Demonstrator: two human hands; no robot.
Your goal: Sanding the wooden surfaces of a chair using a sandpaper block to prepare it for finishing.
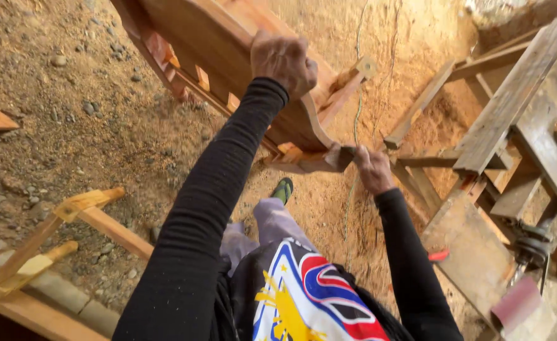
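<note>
A wooden frame (228,57), reddish-brown with slats along one side, is held tilted above the sandy ground (70,113), running from 11 o'clock down toward the centre. The left hand (283,61) is closed over its upper edge, fingers wrapped round the board. The right hand (372,169) grips the frame's lower corner at about 3 o'clock from centre. A green shoe (283,189) shows just below. At 3 o'clock stands a rough desk (512,107) of planks; at 8 o'clock lie 2 pale wooden pieces (45,246).
</note>
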